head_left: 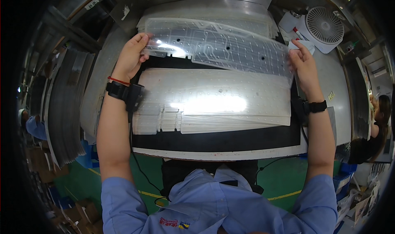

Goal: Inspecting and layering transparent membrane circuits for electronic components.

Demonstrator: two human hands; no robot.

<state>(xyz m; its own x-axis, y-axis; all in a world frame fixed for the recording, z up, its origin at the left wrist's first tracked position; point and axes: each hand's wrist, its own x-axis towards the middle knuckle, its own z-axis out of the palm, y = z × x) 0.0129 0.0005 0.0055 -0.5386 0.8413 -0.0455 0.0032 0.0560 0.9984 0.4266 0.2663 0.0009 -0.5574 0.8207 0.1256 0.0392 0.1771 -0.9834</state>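
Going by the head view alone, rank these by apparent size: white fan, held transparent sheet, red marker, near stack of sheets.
Largest to smallest:
1. Near stack of sheets
2. Held transparent sheet
3. White fan
4. Red marker

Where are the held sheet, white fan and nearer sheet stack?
Held sheet (222, 46): head view, patterned middle.
White fan (324, 26): head view, round grille.
Nearer sheet stack (212, 92): head view, top sheet's surface.

clear sheet: greyish — pale winding traces, small dots, black spots | sheet stack: milky silver — perhaps dotted, glare hides much | mat: black | floor: green, yellow lines | shirt: blue | bracelet: red | wristbands: black | fan: white
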